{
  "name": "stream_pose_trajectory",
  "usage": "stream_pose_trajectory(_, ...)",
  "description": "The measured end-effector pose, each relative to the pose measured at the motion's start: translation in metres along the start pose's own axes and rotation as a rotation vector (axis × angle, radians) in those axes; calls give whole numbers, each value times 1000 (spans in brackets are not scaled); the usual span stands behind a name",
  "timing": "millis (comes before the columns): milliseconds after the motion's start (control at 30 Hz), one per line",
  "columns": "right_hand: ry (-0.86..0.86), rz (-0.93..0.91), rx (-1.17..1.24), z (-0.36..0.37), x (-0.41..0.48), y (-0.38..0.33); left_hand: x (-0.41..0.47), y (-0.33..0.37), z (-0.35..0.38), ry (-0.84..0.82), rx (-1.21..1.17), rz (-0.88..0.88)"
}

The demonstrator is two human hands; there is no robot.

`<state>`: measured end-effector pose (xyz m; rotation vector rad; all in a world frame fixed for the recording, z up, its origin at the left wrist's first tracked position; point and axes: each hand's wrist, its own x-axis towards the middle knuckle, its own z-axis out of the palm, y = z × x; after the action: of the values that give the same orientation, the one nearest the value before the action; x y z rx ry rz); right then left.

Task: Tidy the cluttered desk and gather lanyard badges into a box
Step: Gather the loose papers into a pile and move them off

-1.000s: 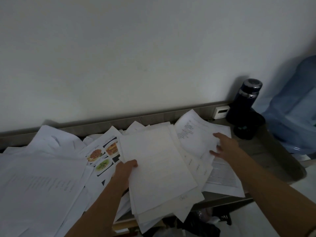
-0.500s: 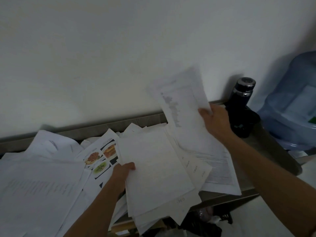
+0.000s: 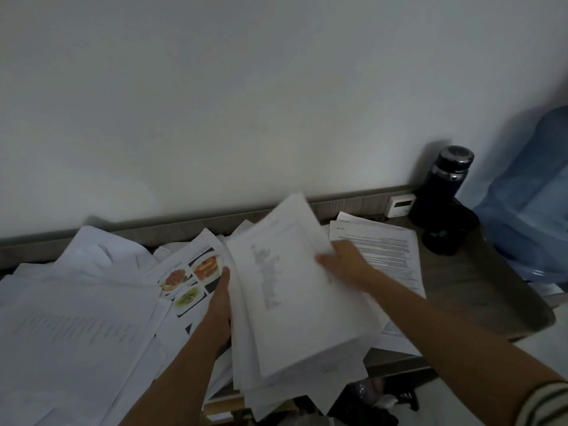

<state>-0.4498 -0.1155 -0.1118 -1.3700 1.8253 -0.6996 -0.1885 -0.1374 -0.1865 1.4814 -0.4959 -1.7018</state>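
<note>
Fingers (image 3: 322, 259) of right hand (image 3: 349, 262) pinch sheet (image 3: 292, 302) atop stack (image 3: 246, 364).

Setting: office-type workspace, dim light. Evidence: grey wood-grain desk (image 3: 479, 290) set against plain white wall (image 3: 246, 103). Surface buried under printed sheets (image 3: 80, 318), mostly text pages, plus one page with food photos (image 3: 196, 275). Small white display unit (image 3: 401, 205) on back ledge. Dark insulated bottle (image 3: 445, 186) at desk corner. Blue water-cooler jug (image 3: 528, 192) just beside desk, right.
</note>
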Motion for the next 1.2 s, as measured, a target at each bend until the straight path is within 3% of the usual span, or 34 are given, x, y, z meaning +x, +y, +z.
stream_pose_trajectory(133,-149,54,59,27,-2,22,-2,-5,-5,-37,208,13)
stream_pose_trajectory(267,352,192,40,-26,10,55,2,-12,-5,19,262,49)
stream_pose_trajectory(367,516,467,153,-83,8,93,3,-13,-7,22,249,36)
stream_pose_trajectory(467,453,662,538,-100,0,107,6,-12,-8,-1,267,37)
stream_pose_trajectory(567,287,683,749,-91,-3,108,7,-12,-8,-19,277,48)
stream_pose_trajectory(700,89,597,694,-72,-4,108,7,-14,-9,-29,284,63)
stream_pose_trajectory(867,288,467,141,-59,4,115,5,-15,-9,-17,283,69)
stream_pose_trajectory(1067,353,577,631,-73,10,106,4,-15,-8,-16,292,81)
stream_pose_trajectory(1133,245,607,701,-70,5,106,3,-14,-7,-19,290,86)
stream_pose_trajectory(1200,154,565,619,-64,2,105,3,-15,-7,-15,290,89)
